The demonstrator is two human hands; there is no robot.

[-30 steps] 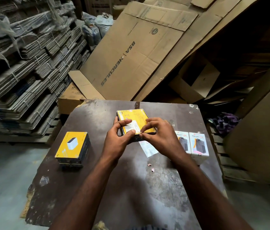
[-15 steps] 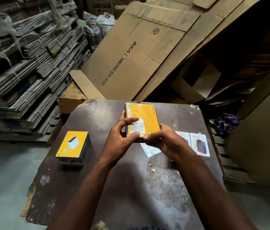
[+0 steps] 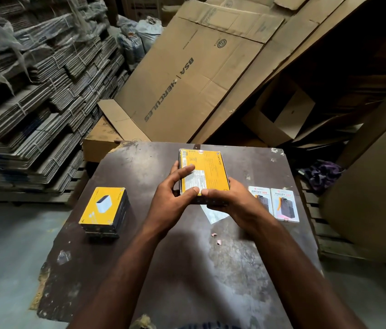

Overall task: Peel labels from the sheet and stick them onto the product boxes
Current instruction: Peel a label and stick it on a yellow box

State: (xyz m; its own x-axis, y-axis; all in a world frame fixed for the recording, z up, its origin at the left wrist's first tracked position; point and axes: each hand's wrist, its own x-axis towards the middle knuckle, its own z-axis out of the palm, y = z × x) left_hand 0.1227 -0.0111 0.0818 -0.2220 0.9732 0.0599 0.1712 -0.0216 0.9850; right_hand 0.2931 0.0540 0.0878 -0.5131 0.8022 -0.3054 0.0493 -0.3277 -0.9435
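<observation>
Both hands hold a yellow product box (image 3: 211,167) above the middle of the dark table (image 3: 187,269), its back face up. A white printed label (image 3: 196,180) sits on that face. My left hand (image 3: 173,195) grips the box's left edge, index finger and thumb pressing on the label. My right hand (image 3: 225,198) holds the box's near right corner from below, thumb at the label's lower edge. A pale label sheet (image 3: 213,214) lies on the table under my hands, mostly hidden.
A stack of yellow boxes (image 3: 104,208) stands on the table's left. Two white "Halley 20K" boxes (image 3: 275,203) lie at the right edge. Flattened cartons (image 3: 187,79) lean behind the table; bundled cardboard (image 3: 33,103) is piled left. Small paper scraps (image 3: 216,238) lie near the middle.
The box has turned from lying crosswise to lengthwise and tipped up toward me. The label, pinched between both hands a second ago, now lies flat on the box under my thumbs.
</observation>
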